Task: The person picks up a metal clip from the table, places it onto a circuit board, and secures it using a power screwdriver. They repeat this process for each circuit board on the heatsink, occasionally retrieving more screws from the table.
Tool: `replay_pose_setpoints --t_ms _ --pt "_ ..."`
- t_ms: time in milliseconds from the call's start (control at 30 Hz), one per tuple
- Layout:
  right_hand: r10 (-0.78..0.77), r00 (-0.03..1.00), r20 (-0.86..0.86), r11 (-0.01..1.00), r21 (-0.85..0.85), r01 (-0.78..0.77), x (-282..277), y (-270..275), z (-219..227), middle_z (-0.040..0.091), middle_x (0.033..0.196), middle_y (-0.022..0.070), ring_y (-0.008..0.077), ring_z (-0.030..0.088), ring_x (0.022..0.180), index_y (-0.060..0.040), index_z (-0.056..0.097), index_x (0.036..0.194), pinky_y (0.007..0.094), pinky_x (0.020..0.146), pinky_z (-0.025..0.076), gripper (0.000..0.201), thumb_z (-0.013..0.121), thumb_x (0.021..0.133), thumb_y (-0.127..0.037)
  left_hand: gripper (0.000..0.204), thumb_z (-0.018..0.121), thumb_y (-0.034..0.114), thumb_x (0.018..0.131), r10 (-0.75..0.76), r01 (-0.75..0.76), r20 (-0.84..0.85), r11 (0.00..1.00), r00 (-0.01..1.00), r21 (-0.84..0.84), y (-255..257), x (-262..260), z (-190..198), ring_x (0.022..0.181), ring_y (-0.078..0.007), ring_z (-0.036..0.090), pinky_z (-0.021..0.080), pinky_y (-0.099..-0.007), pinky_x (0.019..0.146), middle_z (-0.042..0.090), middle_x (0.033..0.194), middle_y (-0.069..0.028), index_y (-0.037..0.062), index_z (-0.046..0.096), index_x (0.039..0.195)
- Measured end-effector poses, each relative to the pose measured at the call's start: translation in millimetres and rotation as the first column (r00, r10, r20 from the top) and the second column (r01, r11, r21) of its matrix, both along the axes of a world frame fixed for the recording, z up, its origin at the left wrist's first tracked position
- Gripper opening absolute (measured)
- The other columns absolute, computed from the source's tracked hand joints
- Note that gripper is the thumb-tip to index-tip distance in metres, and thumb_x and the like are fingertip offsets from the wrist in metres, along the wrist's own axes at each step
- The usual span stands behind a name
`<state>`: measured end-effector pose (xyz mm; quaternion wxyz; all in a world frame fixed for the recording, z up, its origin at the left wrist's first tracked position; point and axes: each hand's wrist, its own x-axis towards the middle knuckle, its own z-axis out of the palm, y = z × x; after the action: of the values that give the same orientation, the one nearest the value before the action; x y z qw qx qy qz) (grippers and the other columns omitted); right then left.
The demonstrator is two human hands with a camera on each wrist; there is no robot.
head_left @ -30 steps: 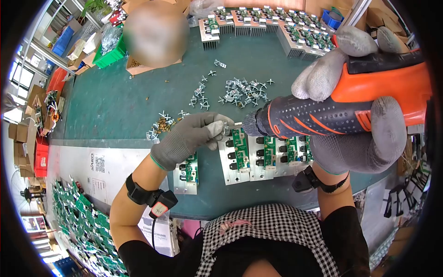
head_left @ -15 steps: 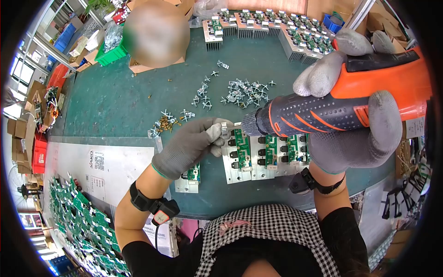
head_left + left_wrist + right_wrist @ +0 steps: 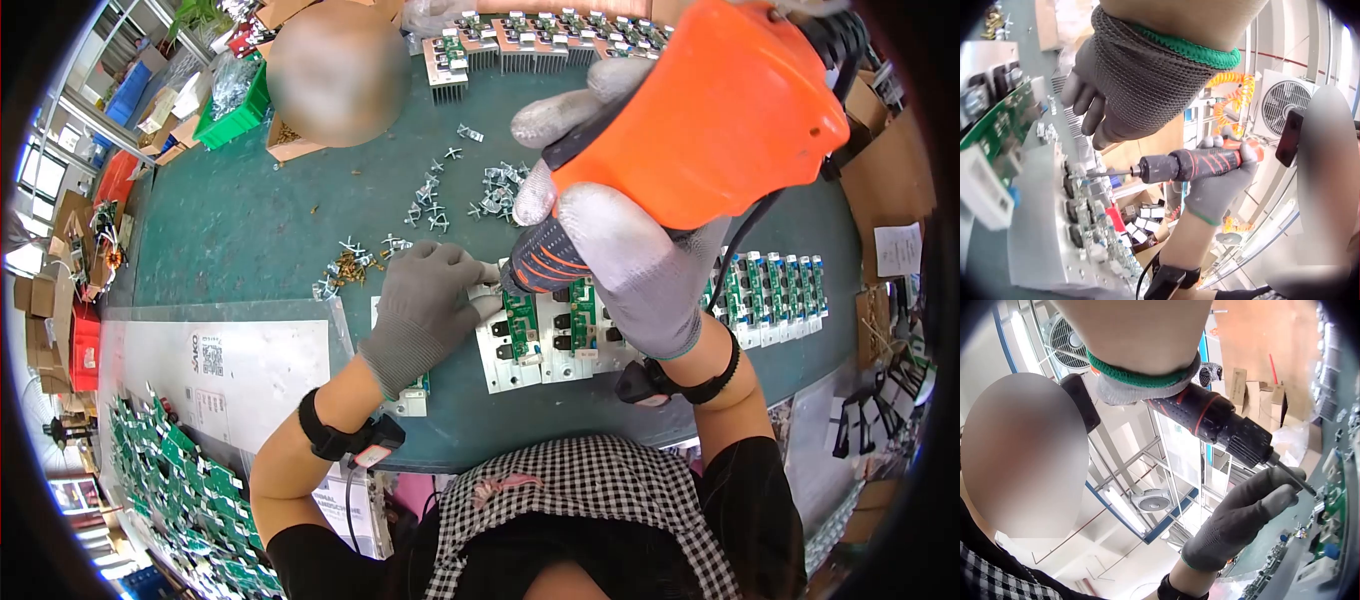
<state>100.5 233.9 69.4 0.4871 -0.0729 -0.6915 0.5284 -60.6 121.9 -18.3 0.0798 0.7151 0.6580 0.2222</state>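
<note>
My gloved right hand (image 3: 640,275) grips an orange and black power screwdriver (image 3: 690,120), angled down to the left. Its long thin bit (image 3: 1294,478) reaches a small metal clip (image 3: 1319,501) at the end of a circuit board (image 3: 520,325) mounted on a metal heatsink. My gloved left hand (image 3: 425,305) is beside that board's upper end, thumb and forefinger extended on either side of the bit. In the left wrist view, the fingers of the left hand (image 3: 1141,81) hang above the bit.
More heatsinks with boards (image 3: 775,300) line the bench to the right, others (image 3: 445,65) along the back. Loose metal clips (image 3: 495,190) and brass screws (image 3: 352,268) lie beyond the left hand. Bare circuit boards (image 3: 185,480) are heaped at left, near a white sheet (image 3: 265,370).
The screwdriver has tipped up steeply, its back end raised and its nose lowered toward the board. My left thumb and forefinger, earlier pinching a small metal clip, have spread apart.
</note>
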Motion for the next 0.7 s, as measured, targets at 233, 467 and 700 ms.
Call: replay_pose_setpoints --t_ms 233,467,700 --pt "0.044 0.994 -0.101 0.973 -0.223 -0.066 -24 1 -5 0.065 0.107 0.0182 0.0208 0.065 0.088 0.0024 0.05 0.122 0.0325 0.072 0.055 0.048 0.061 0.076 0.009 0.02 0.079 0.023 0.071 0.004 -0.016 0.106 0.994 0.994 0.109 0 1 -14 0.075 -0.0268 0.06 0.046 -0.0398 0.073 0.062 0.077 -0.0061 0.0119 0.072 0.086" --pt "-0.277 0.96 -0.044 0.946 0.164 0.28 -42 -12 11 0.069 0.081 0.0034 0.0123 0.065 0.071 -0.002 0.066 0.091 0.0277 0.066 0.053 0.025 0.069 0.066 -0.002 0.037 0.083 0.024 0.068 0.108 -0.095 0.221 0.993 0.969 -0.067 -3 2 -22 0.082 -0.0329 0.065 0.051 -0.043 0.074 0.068 0.087 -0.0143 0.0047 0.068 0.095" --pt "-0.308 0.951 0.008 0.936 0.18 0.301 -40 -14 11 0.069 0.082 0.0035 0.0126 0.065 0.072 -0.003 0.066 0.09 0.0279 0.068 0.053 0.023 0.069 0.067 -0.002 0.044 0.084 0.029 0.069 0.067 -0.062 0.158 0.997 0.985 -0.041 -4 0 -27 0.088 -0.0338 0.066 0.051 -0.0425 0.079 0.068 0.091 -0.0149 0.0036 0.066 0.1"
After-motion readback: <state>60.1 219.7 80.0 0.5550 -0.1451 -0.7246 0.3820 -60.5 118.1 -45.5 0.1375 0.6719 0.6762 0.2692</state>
